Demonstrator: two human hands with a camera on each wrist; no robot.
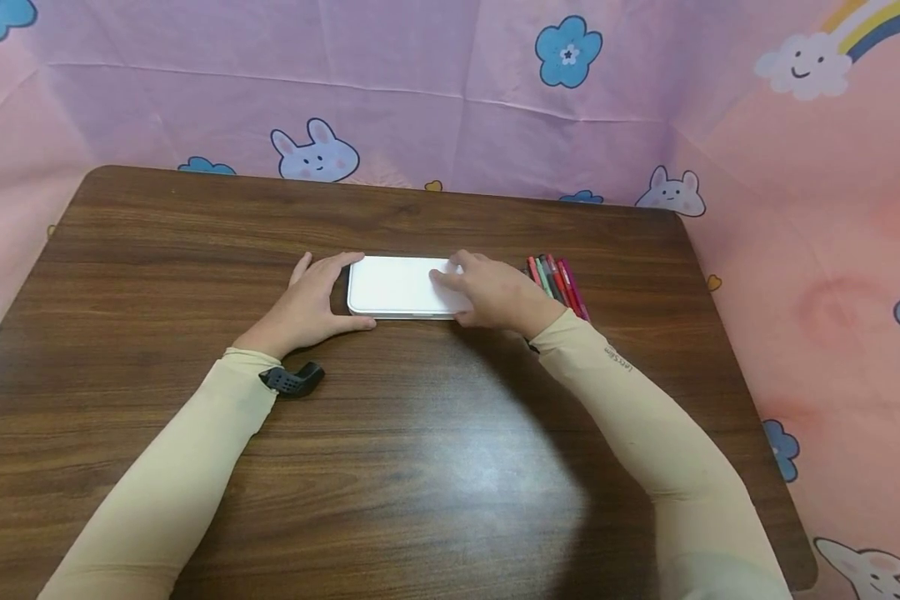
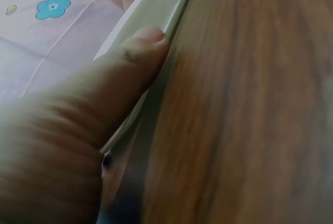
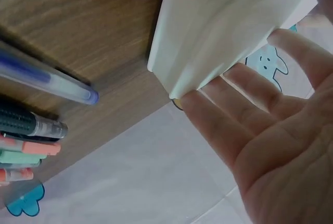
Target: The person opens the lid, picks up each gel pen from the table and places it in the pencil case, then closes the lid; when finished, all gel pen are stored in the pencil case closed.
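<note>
Both forearms wear close-fitting pale cream arm sleeves, the left sleeve [image 1: 172,467] and the right sleeve [image 1: 622,408], each ending at the wrist and leaving the left hand [image 1: 305,304] and right hand [image 1: 498,292] bare. The left sleeve's cuff [image 1: 251,357] is gathered in small folds. At its right side sits a black wrist strap [image 1: 292,381], perforated with small holes, its free end bent outward. Small dark lettering [image 1: 618,358] runs along the right sleeve near the wrist, where a sliver of black [image 1: 532,345] shows; a crease crosses this sleeve further down.
</note>
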